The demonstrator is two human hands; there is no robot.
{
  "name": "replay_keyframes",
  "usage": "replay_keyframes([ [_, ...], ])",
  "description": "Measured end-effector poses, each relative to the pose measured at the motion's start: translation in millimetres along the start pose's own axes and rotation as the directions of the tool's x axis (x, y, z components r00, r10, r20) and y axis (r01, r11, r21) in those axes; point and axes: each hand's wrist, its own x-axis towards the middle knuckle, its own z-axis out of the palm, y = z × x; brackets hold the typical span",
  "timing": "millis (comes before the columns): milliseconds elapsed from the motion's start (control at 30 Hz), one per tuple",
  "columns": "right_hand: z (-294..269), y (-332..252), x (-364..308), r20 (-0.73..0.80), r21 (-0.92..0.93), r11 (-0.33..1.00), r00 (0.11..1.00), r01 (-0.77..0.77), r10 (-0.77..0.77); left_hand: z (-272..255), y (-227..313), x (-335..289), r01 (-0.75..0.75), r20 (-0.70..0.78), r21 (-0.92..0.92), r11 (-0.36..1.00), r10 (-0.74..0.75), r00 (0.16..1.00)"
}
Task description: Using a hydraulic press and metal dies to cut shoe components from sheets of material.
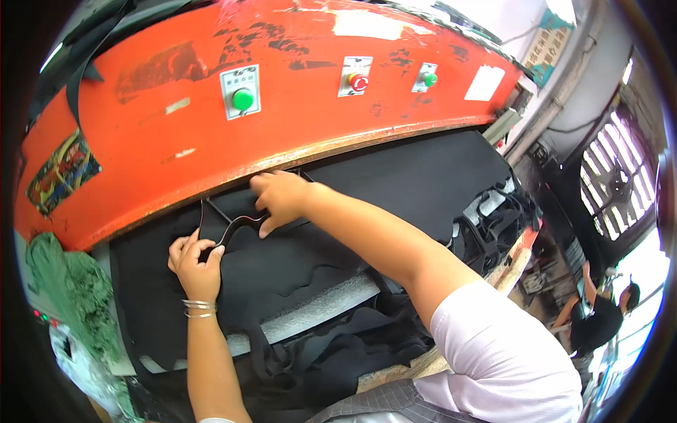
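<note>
A cutting die point(233, 224), a dark curved metal strip outline with cross bars, lies on a layered sheet of black material point(402, 176), close under the edge of an orange press point(296, 113). My left hand point(195, 262) is closed on the die's near left side, thumb and fingers pinching the strip. My right hand point(283, 201) reaches across from the right and grips the die's right side, fingers over the far part and thumb at the near edge. Part of the die is hidden beneath the right hand.
Green buttons point(242, 99) and a red stop button point(358, 83) sit on the press front. Black offcuts point(345, 345) are heaped at the near edge, more at right. Green netting point(74, 289) hangs at left. Another person point(599, 321) works at far right near a fan.
</note>
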Motion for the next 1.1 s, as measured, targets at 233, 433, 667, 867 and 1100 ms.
replay_keyframes([
  [233, -6, -8, 31, 0.285, -0.060, 0.991, 0.954, 0.118, -0.096, 1, -1, -3, 0.179, -0.097, -0.345, 0.922, -0.225, 0.970],
  [433, 1, -6, 13, 0.129, 0.078, 0.958, 0.950, 0.275, -0.283, 12, -5, -6, 0.041, -0.078, -0.607, 0.794, -0.111, 0.991],
  [667, -49, -8, -38, -0.322, -0.107, 0.860, 0.801, 0.498, -0.504, 20, 16, 8, 0.168, 0.318, -0.286, 0.943, -0.072, 0.945],
  [867, -133, 0, -149, -0.926, -0.036, 0.986, 0.376, -0.160, 0.027, 30, 18, 14, 0.066, 0.349, 0.196, 0.978, -0.132, 0.928],
  [1100, -147, 142, -316, -0.408, 0.778, 0.565, 0.463, -0.275, 0.787, 10, 152, 33, 0.086, 0.188, 0.168, 0.982, -0.117, 0.975],
])
